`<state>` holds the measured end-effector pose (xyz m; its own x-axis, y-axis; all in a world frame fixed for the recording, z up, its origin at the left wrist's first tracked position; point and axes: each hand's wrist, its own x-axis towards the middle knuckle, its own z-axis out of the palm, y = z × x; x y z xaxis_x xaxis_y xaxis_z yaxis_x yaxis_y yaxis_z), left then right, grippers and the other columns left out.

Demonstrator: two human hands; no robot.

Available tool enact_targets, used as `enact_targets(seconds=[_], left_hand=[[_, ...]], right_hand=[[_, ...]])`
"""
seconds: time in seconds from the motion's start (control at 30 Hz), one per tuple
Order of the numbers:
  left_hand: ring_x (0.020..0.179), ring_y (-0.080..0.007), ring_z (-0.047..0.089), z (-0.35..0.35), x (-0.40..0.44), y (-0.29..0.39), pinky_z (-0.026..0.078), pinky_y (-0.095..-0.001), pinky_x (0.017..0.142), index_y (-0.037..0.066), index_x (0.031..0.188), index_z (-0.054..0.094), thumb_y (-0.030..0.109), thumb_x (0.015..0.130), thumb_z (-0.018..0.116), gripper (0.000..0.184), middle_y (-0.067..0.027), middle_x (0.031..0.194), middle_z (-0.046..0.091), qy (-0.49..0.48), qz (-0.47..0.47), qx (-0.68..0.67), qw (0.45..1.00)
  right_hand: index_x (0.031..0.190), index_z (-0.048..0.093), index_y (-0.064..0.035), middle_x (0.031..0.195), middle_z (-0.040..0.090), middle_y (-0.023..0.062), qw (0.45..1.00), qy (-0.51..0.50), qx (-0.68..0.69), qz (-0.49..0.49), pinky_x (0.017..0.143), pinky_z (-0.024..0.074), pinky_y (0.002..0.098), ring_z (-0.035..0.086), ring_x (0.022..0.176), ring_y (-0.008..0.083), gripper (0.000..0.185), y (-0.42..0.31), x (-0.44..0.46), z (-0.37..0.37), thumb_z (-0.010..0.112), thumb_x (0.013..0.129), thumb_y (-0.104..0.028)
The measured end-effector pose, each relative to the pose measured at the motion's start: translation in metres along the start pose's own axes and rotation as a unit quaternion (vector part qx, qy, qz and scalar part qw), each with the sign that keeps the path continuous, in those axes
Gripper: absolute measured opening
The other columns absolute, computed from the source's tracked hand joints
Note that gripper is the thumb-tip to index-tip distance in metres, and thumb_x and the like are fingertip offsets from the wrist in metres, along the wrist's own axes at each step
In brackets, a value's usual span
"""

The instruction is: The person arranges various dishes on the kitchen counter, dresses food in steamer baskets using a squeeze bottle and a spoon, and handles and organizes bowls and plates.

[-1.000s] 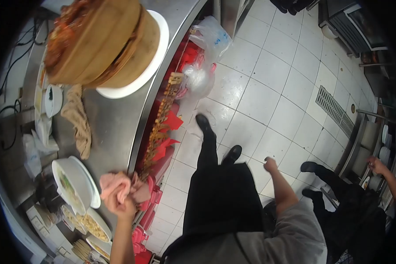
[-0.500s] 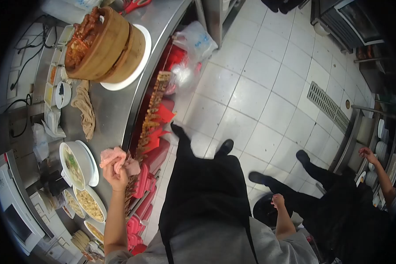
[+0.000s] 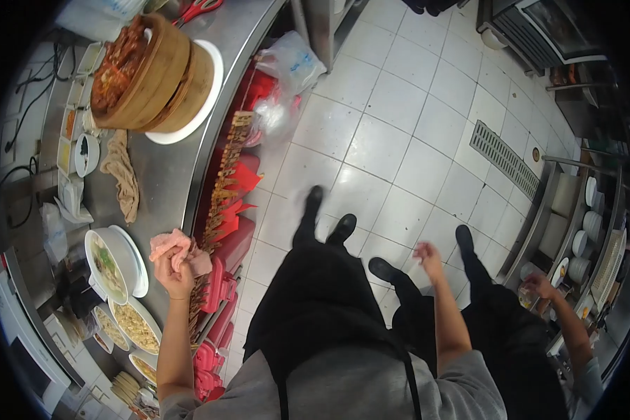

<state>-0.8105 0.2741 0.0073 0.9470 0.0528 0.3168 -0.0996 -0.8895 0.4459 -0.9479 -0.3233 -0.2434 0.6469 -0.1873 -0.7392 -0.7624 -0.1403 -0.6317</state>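
A crumpled pink cloth (image 3: 171, 246) is gripped in my left hand (image 3: 176, 277) at the edge of the steel counter (image 3: 164, 178). Just left of that hand stands a white bowl of soup with greens (image 3: 108, 264) on a white plate. Further up the counter, a brown cloth (image 3: 121, 176) lies below a bamboo steamer (image 3: 154, 77) heaped with reddish-brown food, on a white plate. My right hand (image 3: 428, 256) hangs over the floor, away from the counter, its fingers partly curled and slightly blurred, with nothing seen in them.
Red containers (image 3: 219, 283) line the space beside the counter, under a plastic bag (image 3: 292, 61). Oval dishes of food (image 3: 136, 325) sit at lower left. A co-worker in black (image 3: 507, 336) stands at right, near shelves with stacked plates (image 3: 579, 269). A drain grate (image 3: 504, 159) crosses the tiled floor.
The view has shifted, so the steamer appears smaller and further left. My left hand keeps the pink cloth near the counter edge. The co-worker's legs have moved closer to my right side.
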Motion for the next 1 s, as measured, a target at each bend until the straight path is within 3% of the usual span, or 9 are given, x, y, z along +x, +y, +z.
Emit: enact_targets(seconds=[0.1, 0.2, 0.3, 0.33, 0.37, 0.53, 0.77, 0.83, 1.0], left_hand=[[0.073, -0.0289, 0.056, 0.0, 0.002, 0.004, 0.045, -0.034, 0.068, 0.0, 0.084, 0.06, 0.004, 0.063, 0.048, 0.025, -0.0146, 0.081, 0.058, -0.006, 0.025, 0.012, 1.0], [0.074, -0.029, 0.056, -0.003, -0.003, 0.001, 0.045, -0.0337, 0.068, -0.001, 0.084, 0.059, 0.003, 0.063, 0.047, 0.025, -0.0149, 0.082, 0.057, -0.007, 0.016, 0.014, 1.0], [0.073, -0.0282, 0.056, 0.0, -0.001, 0.004, 0.045, -0.0333, 0.068, -0.001, 0.084, 0.059, 0.003, 0.063, 0.047, 0.024, -0.0145, 0.082, 0.057, -0.004, 0.014, -0.005, 1.0], [0.073, -0.0278, 0.056, 0.0, 0.0, 0.006, 0.045, -0.033, 0.068, -0.001, 0.084, 0.059, 0.002, 0.063, 0.047, 0.024, -0.0143, 0.082, 0.057, -0.001, 0.004, -0.013, 1.0], [0.073, -0.0274, 0.056, 0.0, 0.001, 0.006, 0.045, -0.0327, 0.068, -0.001, 0.083, 0.059, 0.002, 0.064, 0.047, 0.024, -0.0142, 0.081, 0.057, 0.003, -0.003, -0.02, 1.0], [0.072, -0.0261, 0.055, 0.001, 0.004, 0.007, 0.044, -0.0313, 0.067, -0.002, 0.082, 0.058, 0.003, 0.065, 0.046, 0.022, -0.0134, 0.08, 0.056, 0.009, 0.005, -0.031, 0.999], [0.071, -0.0262, 0.054, 0.005, 0.003, 0.007, 0.043, -0.0322, 0.067, -0.002, 0.082, 0.057, 0.005, 0.068, 0.046, 0.019, -0.0135, 0.079, 0.055, 0.017, 0.035, -0.005, 0.999], [0.071, -0.0265, 0.053, 0.005, 0.002, 0.005, 0.044, -0.0328, 0.067, -0.002, 0.081, 0.056, 0.007, 0.07, 0.046, 0.017, -0.0136, 0.079, 0.055, 0.018, 0.032, -0.007, 0.999], [0.071, -0.0269, 0.053, 0.001, 0.005, 0.008, 0.044, -0.0325, 0.067, -0.002, 0.081, 0.056, 0.006, 0.068, 0.046, 0.018, -0.0138, 0.08, 0.055, 0.007, 0.028, -0.004, 1.0]], right_hand=[[0.102, 0.054, -0.0084, 0.084, 0.06, 0.0037, 0.98, -0.029, 0.021, 0.194, 0.048, 0.0411, 0.0271, 0.061, 0.067, 0.0139, 0.018, 0.041, -0.058, -0.008, 0.052, 0.088, -0.02], [0.101, 0.055, -0.0061, 0.085, 0.061, 0.0058, 0.978, -0.029, -0.073, 0.192, 0.045, 0.0408, 0.0275, 0.061, 0.063, 0.0148, 0.016, 0.048, -0.075, 0.001, 0.055, 0.085, -0.011], [0.106, 0.053, 0.0042, 0.089, 0.06, 0.0083, 0.98, -0.082, -0.182, -0.003, 0.058, 0.0472, 0.0266, 0.059, 0.077, 0.015, 0.023, 0.048, -0.027, -0.008, 0.053, 0.084, -0.004], [0.105, 0.053, 0.0046, 0.089, 0.06, 0.0079, 0.993, -0.104, -0.052, 0.028, 0.06, 0.0467, 0.0261, 0.059, 0.074, 0.0144, 0.022, 0.004, -0.014, -0.005, 0.049, 0.086, -0.005], [0.098, 0.059, -0.0031, 0.074, 0.062, 0.0069, 0.989, -0.053, -0.133, -0.042, 0.061, 0.0469, 0.0287, 0.063, 0.07, 0.0164, 0.019, -0.026, 0.003, -0.006, 0.051, 0.085, -0.015], [0.101, 0.058, -0.0019, 0.08, 0.063, 0.008, 0.987, 0.094, 0.003, -0.13, 0.059, 0.0465, 0.0265, 0.063, 0.071, 0.0179, 0.023, -0.132, 0.028, -0.008, 0.051, 0.087, -0.019], [0.103, 0.057, 0.0024, 0.072, 0.062, 0.0093, 0.958, 0.115, -0.263, -0.005, 0.058, 0.0492, 0.029, 0.061, 0.063, 0.0163, 0.024, 0.074, -0.03, -0.063, 0.053, 0.083, -0.01], [0.099, 0.057, -0.0008, 0.069, 0.06, 0.0058, 0.983, 0.113, -0.114, 0.095, 0.05, 0.0465, 0.0278, 0.061, 0.06, 0.0169, 0.019, 0.113, -0.069, -0.055, 0.052, 0.083, -0.011], [0.103, 0.058, -0.0001, 0.074, 0.063, 0.0078, 0.97, -0.054, -0.144, 0.189, 0.046, 0.0468, 0.029, 0.062, 0.059, 0.0173, 0.023, 0.076, -0.095, -0.084, 0.051, 0.084, -0.012]])
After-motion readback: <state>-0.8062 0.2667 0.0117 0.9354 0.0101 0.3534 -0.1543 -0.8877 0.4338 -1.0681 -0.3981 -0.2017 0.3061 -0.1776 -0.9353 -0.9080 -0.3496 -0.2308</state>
